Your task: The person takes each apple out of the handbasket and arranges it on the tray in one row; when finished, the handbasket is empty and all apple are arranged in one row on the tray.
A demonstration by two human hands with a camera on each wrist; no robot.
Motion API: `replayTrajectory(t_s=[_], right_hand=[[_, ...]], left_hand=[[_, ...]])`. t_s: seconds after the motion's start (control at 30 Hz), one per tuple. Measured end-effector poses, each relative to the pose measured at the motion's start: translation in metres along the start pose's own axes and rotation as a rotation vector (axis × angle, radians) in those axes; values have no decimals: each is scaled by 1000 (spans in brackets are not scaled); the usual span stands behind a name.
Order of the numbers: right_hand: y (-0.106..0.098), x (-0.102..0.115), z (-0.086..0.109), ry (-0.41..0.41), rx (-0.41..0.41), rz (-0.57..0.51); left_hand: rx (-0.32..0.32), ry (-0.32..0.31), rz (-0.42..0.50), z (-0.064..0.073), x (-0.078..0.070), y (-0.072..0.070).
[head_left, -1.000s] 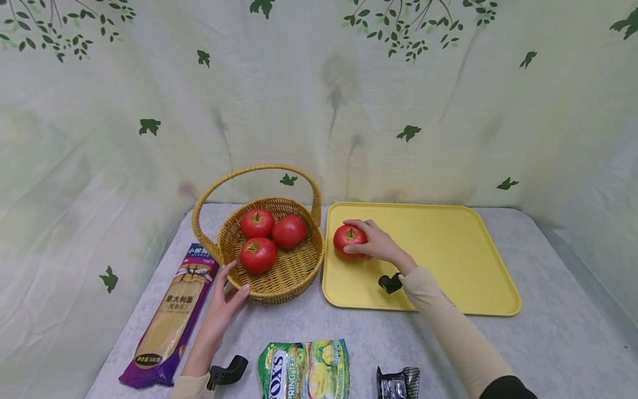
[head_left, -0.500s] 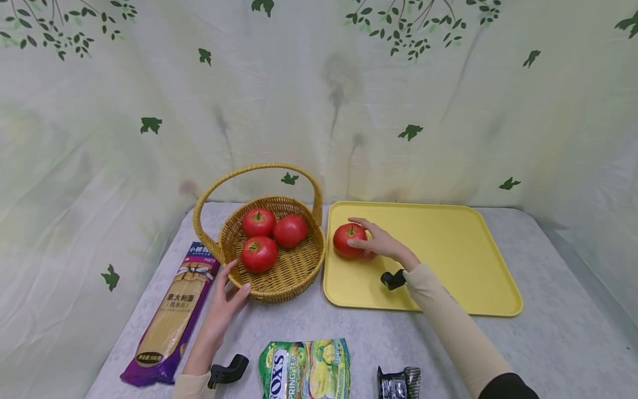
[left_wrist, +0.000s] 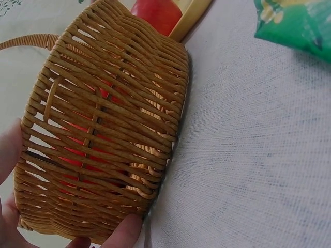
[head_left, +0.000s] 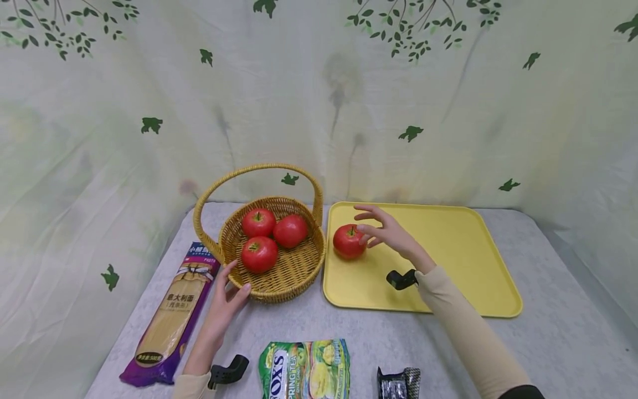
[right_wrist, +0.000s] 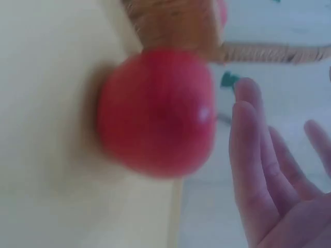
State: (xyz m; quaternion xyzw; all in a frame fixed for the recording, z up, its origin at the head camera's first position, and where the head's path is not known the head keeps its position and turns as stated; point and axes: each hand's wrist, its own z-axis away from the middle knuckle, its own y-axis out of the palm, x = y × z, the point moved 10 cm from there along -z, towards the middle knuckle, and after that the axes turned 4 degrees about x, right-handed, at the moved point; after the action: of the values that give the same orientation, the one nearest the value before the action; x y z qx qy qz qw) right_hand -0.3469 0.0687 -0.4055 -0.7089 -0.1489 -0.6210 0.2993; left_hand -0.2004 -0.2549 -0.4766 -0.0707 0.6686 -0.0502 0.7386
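Note:
A red apple (head_left: 349, 241) sits near the left end of the yellow tray (head_left: 428, 260). My right hand (head_left: 389, 233) is just right of it and above the tray, fingers spread; a gap shows between fingers and apple in the right wrist view. Left of the tray stands a wicker basket (head_left: 294, 282) with a tall arched handle, holding three red apples (head_left: 260, 254). My left hand (head_left: 226, 302) holds the basket's near-left side, its forefinger at the rim and its thumb lower on the wall (left_wrist: 103, 129).
A purple pasta packet (head_left: 171, 316) lies left of the basket. At the table's near side are a green candy bag (head_left: 305, 368) and a small black packet (head_left: 397, 383). A printed curtain (head_left: 319, 100) hangs behind the table.
My right hand has let go of the apple on the tray and drawn back up and to the right, its fingers spreading. The left hand and basket have stayed put.

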Motion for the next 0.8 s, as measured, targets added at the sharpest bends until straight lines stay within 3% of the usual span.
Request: replayTrajectory(t_s=[0.13, 0.27, 0.47, 0.8], right_hand=[[25, 23, -6, -63, 59, -33], [63, 39, -15, -100, 182, -26], [116, 44, -31, -83, 351, 10], [164, 46, -63, -36, 439, 150]], left_hand=[[-1, 1, 1, 0, 0, -1], [-1, 0, 3, 0, 1, -1], [4, 9, 14, 1, 0, 1], [6, 7, 13, 1, 1, 0]])
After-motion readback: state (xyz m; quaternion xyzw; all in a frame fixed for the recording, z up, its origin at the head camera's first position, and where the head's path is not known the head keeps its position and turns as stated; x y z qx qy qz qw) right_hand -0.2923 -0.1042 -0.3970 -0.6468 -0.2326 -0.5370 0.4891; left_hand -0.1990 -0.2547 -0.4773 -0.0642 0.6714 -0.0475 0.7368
